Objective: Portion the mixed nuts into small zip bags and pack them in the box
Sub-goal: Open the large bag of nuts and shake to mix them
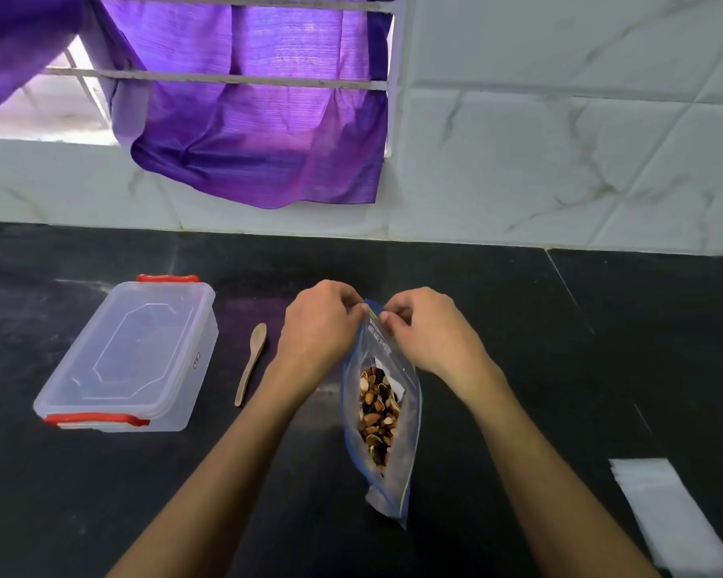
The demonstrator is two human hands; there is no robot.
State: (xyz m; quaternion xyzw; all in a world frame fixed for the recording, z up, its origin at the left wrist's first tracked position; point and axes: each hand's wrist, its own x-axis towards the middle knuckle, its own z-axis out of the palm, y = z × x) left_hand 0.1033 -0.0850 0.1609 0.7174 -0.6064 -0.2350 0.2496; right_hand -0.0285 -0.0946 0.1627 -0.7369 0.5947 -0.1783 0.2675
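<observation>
Nut bag (382,415): large zip bag of mixed nuts, lying mid-table (518,348), mouth away from the person. Left hand (318,323) and right hand (426,327): fingers pinched on opposite sides of the zip top.
Risk: a sharp pull may tip the bag and scatter nuts.
Spoon (251,362), lidded box (130,356) to the left; small bags (668,515) at right, cut off by the frame.
Unclear: whether the seal is parted; fingertips hidden.
</observation>
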